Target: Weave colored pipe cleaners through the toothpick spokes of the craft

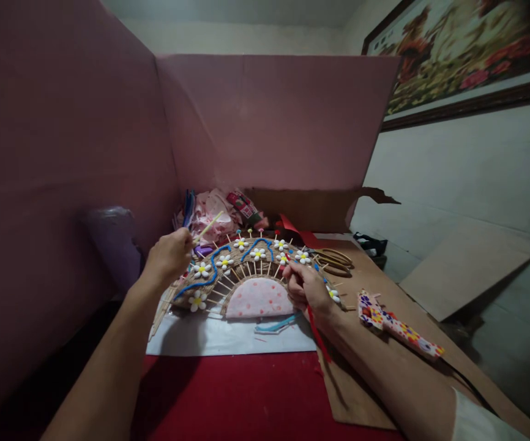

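Observation:
A fan-shaped woven craft piece (pixel 242 269) lies on a white sheet (pixel 228 335). It has wooden spokes, white flowers, blue cord and a pink half-circle centre. My left hand (pixel 169 256) is closed on a thin pale stick (pixel 209 226) above the fan's left edge. My right hand (pixel 307 286) rests on the fan's right side, its fingers pinched on a red ribbon (pixel 316 334) that trails down past the wrist.
Scissors (pixel 333 260) lie right of the fan on brown cardboard (pixel 361 392). A patterned paper strip (pixel 396 324) lies further right. Pink fabric and craft scraps (pixel 219 214) pile up behind. Pink board walls (pixel 269 116) enclose the left and back. Red cloth (pixel 232 398) covers the front.

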### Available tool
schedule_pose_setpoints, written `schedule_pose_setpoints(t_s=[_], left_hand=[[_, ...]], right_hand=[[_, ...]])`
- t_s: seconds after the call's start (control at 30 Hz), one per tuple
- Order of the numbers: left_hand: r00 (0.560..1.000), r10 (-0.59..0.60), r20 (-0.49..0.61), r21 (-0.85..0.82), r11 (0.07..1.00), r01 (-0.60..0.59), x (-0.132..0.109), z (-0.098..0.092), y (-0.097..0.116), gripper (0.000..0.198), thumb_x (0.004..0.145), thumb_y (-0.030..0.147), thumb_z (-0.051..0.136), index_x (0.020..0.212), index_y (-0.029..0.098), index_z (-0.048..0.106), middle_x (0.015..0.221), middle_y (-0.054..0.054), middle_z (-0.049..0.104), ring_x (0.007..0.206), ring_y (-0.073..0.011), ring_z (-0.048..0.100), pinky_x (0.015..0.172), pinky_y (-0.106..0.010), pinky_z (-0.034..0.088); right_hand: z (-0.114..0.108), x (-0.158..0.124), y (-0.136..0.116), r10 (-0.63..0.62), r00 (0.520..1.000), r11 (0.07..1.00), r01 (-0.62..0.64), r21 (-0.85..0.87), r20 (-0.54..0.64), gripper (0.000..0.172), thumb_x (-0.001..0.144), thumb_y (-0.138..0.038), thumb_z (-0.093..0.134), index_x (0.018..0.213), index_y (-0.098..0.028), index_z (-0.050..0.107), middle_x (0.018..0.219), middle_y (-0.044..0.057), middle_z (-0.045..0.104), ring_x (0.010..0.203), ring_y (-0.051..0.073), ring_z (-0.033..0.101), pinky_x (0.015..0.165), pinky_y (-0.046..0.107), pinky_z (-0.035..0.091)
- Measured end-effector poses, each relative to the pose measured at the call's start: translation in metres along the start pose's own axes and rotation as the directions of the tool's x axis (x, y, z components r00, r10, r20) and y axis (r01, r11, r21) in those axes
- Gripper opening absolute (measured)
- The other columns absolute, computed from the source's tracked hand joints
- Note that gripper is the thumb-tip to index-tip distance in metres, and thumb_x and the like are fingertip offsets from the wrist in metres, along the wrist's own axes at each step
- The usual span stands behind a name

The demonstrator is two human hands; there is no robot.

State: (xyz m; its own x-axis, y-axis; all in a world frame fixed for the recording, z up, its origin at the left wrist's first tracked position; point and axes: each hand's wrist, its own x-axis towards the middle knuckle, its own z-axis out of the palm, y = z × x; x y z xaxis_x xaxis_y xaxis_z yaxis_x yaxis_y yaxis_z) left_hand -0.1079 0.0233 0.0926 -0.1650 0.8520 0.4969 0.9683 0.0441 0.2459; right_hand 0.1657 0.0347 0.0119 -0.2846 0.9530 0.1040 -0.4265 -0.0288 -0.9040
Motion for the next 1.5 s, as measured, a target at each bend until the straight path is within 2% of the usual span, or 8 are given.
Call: schedule_pose_setpoints(t_s=[0.13, 0.23, 0.33, 0.43, 0.8, 1.13, 1.33, 1.5], left_hand=[[0.996, -0.080, -0.041, 0.134, 0.987, 0.085, 0.008, 0.006, -0.001, 0.017, 0.076, 0.016, 0.052, 0.085, 0.014, 0.066, 0.090, -0.018, 0.062, 0.071, -0.0280, 0.061, 0.060, -0.035, 0.039], [0.977, 0.208, -0.045, -0.167, 0.963, -0.212, 0.000, 0.022, 0.029, 0.024, 0.079, 0.012, 0.049, 0.093, 0.021, 0.066, 0.103, -0.011, 0.063, 0.080, -0.0216, 0.060, 0.071, -0.034, 0.043], [0.821, 0.566, -0.078, -0.540, 0.668, -0.512, -0.016, 0.041, 0.062, 0.027, 0.083, 0.010, 0.046, 0.098, 0.022, 0.065, 0.100, -0.006, 0.065, 0.092, -0.0169, 0.057, 0.081, -0.031, 0.042], [0.749, 0.659, -0.069, -0.583, 0.582, -0.566, -0.033, 0.054, 0.077, 0.021, 0.085, 0.014, 0.048, 0.089, 0.021, 0.067, 0.090, -0.006, 0.066, 0.086, -0.0173, 0.055, 0.077, -0.031, 0.042], [0.822, 0.549, 0.153, -0.527, 0.749, -0.402, -0.056, 0.052, 0.074, 0.020, 0.086, 0.018, 0.041, 0.080, 0.018, 0.060, 0.079, -0.004, 0.062, 0.072, -0.0149, 0.055, 0.065, -0.026, 0.040], [0.825, 0.557, 0.099, -0.564, 0.714, -0.415, -0.059, 0.052, 0.076, 0.020, 0.083, 0.016, 0.045, 0.075, 0.017, 0.064, 0.075, -0.004, 0.063, 0.069, -0.0143, 0.055, 0.064, -0.025, 0.039], [0.886, 0.399, 0.237, -0.818, 0.574, -0.040, -0.059, 0.053, 0.079, 0.009, 0.076, 0.021, 0.058, 0.071, 0.015, 0.064, 0.067, -0.002, 0.064, 0.057, -0.0111, 0.053, 0.053, -0.022, 0.039], [0.836, 0.285, 0.469, -0.883, 0.157, 0.443, -0.063, 0.061, 0.082, 0.021, 0.068, 0.033, 0.069, 0.069, 0.014, 0.059, 0.056, 0.002, 0.056, 0.040, -0.0053, 0.042, 0.038, -0.017, 0.030]], right_hand=[[0.008, -0.007, 0.004, 0.061, 0.987, 0.995, -0.048, -0.092, 0.150, 0.028, 0.078, -0.041, 0.049, 0.066, -0.016, 0.053, 0.030, -0.012, 0.030, 0.024, 0.003, 0.012, 0.024, 0.014, 0.013], [0.013, -0.011, 0.007, 0.069, 0.977, 0.983, -0.031, -0.183, 0.204, 0.030, 0.078, -0.039, 0.046, 0.064, -0.015, 0.055, 0.029, -0.011, 0.033, 0.023, 0.003, 0.017, 0.025, 0.016, 0.015], [0.015, -0.013, 0.008, 0.071, 0.974, 0.965, -0.013, -0.261, 0.214, 0.032, 0.078, -0.036, 0.043, 0.059, -0.014, 0.057, 0.028, -0.009, 0.034, 0.023, 0.004, 0.020, 0.027, 0.017, 0.016], [0.017, -0.014, 0.007, 0.090, 0.970, 0.954, -0.019, -0.298, 0.225, 0.034, 0.077, -0.034, 0.042, 0.055, -0.014, 0.057, 0.028, -0.007, 0.034, 0.024, 0.004, 0.021, 0.028, 0.019, 0.015], [0.018, -0.012, 0.010, 0.048, 0.976, 0.955, 0.017, -0.295, 0.214, 0.029, 0.074, -0.043, 0.053, 0.065, -0.016, 0.056, 0.034, -0.011, 0.031, 0.029, 0.004, 0.021, 0.032, 0.018, 0.013], [0.017, -0.013, 0.012, 0.059, 0.976, 0.943, 0.015, -0.333, 0.210, 0.030, 0.078, -0.045, 0.053, 0.069, -0.016, 0.052, 0.039, -0.011, 0.030, 0.032, 0.004, 0.021, 0.034, 0.017, 0.013], [0.017, -0.016, 0.010, -0.080, 0.978, 0.896, 0.156, -0.416, 0.193, 0.027, 0.079, -0.040, 0.057, 0.068, -0.015, 0.054, 0.047, -0.007, 0.040, 0.041, 0.005, 0.032, 0.039, 0.018, 0.021], [0.018, -0.017, 0.010, -0.120, 0.972, 0.901, 0.192, -0.389, 0.202, 0.028, 0.079, -0.040, 0.057, 0.066, -0.015, 0.054, 0.050, -0.005, 0.046, 0.042, 0.005, 0.035, 0.039, 0.018, 0.024]])
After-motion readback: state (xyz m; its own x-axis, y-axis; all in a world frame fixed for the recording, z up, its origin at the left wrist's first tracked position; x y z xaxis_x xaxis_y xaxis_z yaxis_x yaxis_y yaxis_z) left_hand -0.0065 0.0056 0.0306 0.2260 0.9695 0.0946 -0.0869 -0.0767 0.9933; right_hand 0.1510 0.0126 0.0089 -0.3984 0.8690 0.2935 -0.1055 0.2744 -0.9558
